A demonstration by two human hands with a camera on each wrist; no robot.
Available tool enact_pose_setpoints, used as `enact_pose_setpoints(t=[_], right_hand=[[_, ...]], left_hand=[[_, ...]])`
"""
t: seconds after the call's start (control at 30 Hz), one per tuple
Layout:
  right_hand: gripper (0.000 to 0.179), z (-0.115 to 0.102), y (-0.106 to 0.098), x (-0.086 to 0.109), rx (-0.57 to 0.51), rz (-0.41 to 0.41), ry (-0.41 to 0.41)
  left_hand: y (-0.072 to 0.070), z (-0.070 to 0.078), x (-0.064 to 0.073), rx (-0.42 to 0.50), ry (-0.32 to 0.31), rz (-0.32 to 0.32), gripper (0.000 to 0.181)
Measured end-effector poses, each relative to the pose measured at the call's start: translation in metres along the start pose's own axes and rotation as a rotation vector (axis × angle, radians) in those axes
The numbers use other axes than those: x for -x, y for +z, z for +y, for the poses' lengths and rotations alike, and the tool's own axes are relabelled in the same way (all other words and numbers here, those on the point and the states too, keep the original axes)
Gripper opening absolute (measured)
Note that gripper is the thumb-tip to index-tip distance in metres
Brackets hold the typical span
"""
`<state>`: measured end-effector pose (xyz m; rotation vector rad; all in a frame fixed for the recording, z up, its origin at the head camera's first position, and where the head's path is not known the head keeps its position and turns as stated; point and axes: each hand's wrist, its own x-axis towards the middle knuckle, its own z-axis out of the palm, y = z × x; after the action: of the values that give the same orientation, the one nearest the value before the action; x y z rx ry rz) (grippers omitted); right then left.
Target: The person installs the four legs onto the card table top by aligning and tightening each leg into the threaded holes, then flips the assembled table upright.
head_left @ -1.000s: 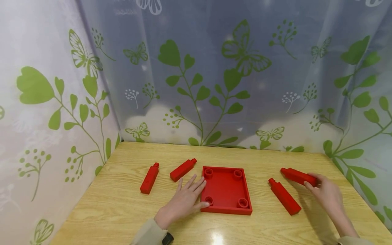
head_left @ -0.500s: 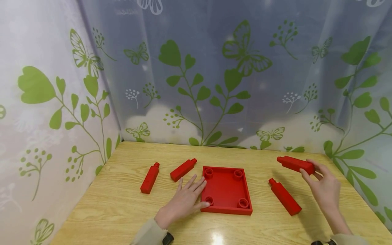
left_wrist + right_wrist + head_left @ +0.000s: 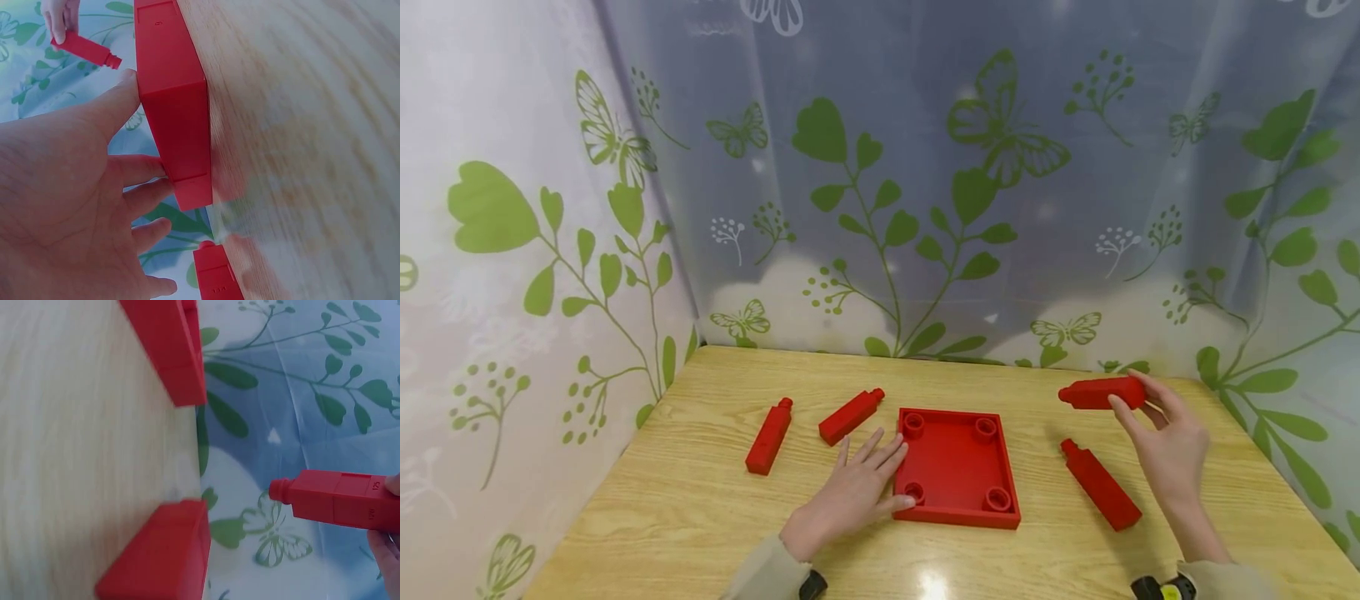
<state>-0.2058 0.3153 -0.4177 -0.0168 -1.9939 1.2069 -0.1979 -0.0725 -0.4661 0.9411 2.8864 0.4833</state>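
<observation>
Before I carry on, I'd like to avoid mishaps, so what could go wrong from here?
The raised red peg might slip or twist, since the right hand pinches it near one end. The red tray could shift if pushed, as the left hand touches it along just one side.

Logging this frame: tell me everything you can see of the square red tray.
The red tray lies flat on the wooden table, open side up. It is shallow, with a low raised rim and a smooth, slightly shiny surface that looks like plastic. Four hollow round sockets sit inside, one at each corner, with nothing fitted in them. A small mark shows on an outer side. The left hand touches its left edge.
</observation>
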Motion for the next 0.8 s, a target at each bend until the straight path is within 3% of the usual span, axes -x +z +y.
enact_pose_setpoints(t=[0.43,0.7,0.8], right_hand=[[0.047,-0.029,0.045,0.001,-0.135,-0.066,-0.045],[0.044,-0.069,0.067,0.008,-0.230,-0.111,-0.058],[0.045,-0.065,0.078,0.008,-0.253,-0.123,-0.042]], left_hand=[[-0.003,0.001,0.001,0.007,-0.008,-0.006,0.076],[-0.003,0.001,0.002,0.011,-0.004,-0.007,0.076],[-0.001,0.000,0.001,0.002,-0.006,-0.005,0.076]])
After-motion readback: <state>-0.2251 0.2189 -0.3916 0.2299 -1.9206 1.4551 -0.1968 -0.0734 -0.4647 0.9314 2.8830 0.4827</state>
